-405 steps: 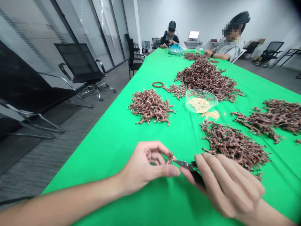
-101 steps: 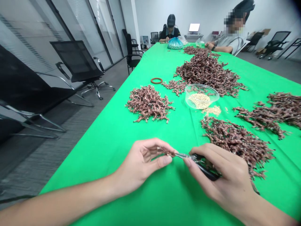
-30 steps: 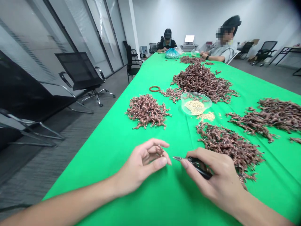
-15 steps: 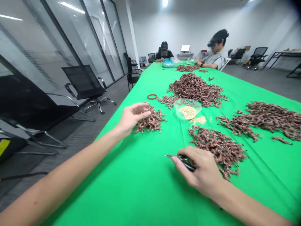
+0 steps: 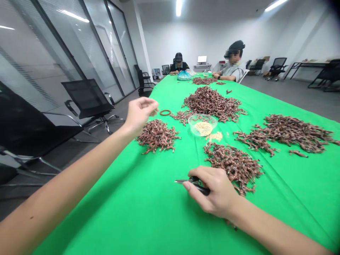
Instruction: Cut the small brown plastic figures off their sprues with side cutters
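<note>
Over green cloth (image 5: 148,216), right hand (image 5: 214,193) clenching pliers (image 5: 186,181), left hand (image 5: 139,113) pinched closed — beside one of six copper piles (image 5: 158,138)

Black-handled pliers (image 5: 189,181) in right hand (image 5: 214,193)

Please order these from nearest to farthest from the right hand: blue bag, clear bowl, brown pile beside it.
Right hand:
1. Brown wire pile, ahead right
2. Clear plastic bowl, mid-table
3. Blue plastic bag, far end
</note>
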### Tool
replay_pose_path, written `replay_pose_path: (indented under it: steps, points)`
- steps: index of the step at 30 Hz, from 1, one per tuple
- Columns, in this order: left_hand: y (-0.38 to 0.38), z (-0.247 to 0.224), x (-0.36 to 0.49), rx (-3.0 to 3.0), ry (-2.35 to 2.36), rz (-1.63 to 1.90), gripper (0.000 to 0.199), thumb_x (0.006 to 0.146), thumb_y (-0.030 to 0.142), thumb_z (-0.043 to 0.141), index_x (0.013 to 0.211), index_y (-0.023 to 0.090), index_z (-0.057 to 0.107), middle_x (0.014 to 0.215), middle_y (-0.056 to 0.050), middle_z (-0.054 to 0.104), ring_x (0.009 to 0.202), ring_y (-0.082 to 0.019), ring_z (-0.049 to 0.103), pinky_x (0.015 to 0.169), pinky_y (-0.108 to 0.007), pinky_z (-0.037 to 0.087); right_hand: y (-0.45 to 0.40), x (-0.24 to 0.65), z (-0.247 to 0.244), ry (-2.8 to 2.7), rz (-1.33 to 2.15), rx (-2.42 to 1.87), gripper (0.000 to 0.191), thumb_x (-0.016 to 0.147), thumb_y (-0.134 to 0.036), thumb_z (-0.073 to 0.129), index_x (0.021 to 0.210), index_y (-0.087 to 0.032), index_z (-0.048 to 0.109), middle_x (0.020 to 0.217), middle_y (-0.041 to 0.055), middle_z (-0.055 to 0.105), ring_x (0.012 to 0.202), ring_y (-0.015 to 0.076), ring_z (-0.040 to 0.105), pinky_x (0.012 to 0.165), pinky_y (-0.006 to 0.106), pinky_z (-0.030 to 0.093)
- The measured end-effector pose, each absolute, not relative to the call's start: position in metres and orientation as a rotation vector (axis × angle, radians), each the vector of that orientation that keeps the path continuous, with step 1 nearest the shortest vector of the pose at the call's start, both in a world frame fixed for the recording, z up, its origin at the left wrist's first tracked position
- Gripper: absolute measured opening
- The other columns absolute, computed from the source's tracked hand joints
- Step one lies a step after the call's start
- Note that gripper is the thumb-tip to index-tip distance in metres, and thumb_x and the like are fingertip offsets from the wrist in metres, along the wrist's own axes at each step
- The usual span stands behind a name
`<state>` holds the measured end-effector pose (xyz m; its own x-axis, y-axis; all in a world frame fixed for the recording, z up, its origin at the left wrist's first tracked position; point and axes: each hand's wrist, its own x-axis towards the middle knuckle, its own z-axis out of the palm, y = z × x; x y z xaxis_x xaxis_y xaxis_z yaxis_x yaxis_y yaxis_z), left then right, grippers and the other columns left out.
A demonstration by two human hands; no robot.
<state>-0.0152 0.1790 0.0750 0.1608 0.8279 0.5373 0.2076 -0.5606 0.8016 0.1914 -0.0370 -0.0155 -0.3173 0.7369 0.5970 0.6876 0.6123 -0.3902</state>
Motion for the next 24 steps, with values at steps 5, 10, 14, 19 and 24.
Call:
replay_pose_path:
  steps: [5, 10, 14, 19, 24]
  points:
    - [0.129, 0.038, 0.028, 2.225, 0.789, 0.829, 0.020, 0.086, 0.032, 0.063, 0.088, 0.013, 0.068, 0.078, -0.007, 0.070, 0.066, -0.016, 0.064, 0.063, -0.029, 0.051, -0.040, 0.192, -0.012, -2.360, -0.255, -0.940, 0.036, 0.094, -0.046, 0.047, 0.080, -0.017, 0.062, 0.062, 0.0018, 0.054, 0.055, 0.0146, 0.048, 0.050, 0.029, 0.029]
    - [0.107, 0.006, 0.076, 2.422, 0.671, 0.613, 0.025, 0.084, 0.023, 0.066, 0.109, 0.017, 0.069, 0.096, -0.008, 0.070, 0.089, -0.022, 0.064, 0.083, -0.039, 0.049, -0.040, 0.191, -0.011, -2.462, -0.230, -0.891, 0.037, 0.091, -0.047, 0.047, 0.073, -0.018, 0.061, 0.059, 0.0005, 0.053, 0.054, 0.0147, 0.046, 0.050, 0.031, 0.026]
    - [0.106, -0.005, 0.101, 2.529, 0.521, 0.481, 0.030, 0.077, 0.013, 0.072, 0.106, 0.021, 0.071, 0.115, -0.008, 0.063, 0.105, -0.025, 0.059, 0.092, -0.039, 0.044, -0.035, 0.195, -0.013, -2.375, -0.178, -0.949, 0.036, 0.090, -0.046, 0.048, 0.072, -0.018, 0.062, 0.058, 0.0007, 0.053, 0.053, 0.0145, 0.044, 0.051, 0.031, 0.027]
    - [0.113, -0.010, 0.106, 2.546, 0.459, 0.498, 0.005, 0.079, 0.015, 0.072, 0.083, 0.018, 0.072, 0.101, -0.007, 0.066, 0.102, -0.024, 0.058, 0.094, -0.040, 0.041, -0.031, 0.200, -0.011, -2.296, -0.137, -0.955, 0.034, 0.089, -0.044, 0.049, 0.074, -0.018, 0.064, 0.059, 0.0008, 0.053, 0.054, 0.0139, 0.042, 0.052, 0.030, 0.027]
    - [0.117, 0.003, 0.087, 2.415, 0.554, 0.671, 0.007, 0.086, 0.020, 0.066, 0.092, 0.018, 0.070, 0.096, -0.006, 0.070, 0.099, -0.023, 0.060, 0.097, -0.044, 0.041, -0.033, 0.199, -0.007, -2.231, -0.193, -0.969, 0.030, 0.088, -0.040, 0.050, 0.077, -0.017, 0.065, 0.060, 0.0013, 0.053, 0.054, 0.0141, 0.042, 0.052, 0.030, 0.028]
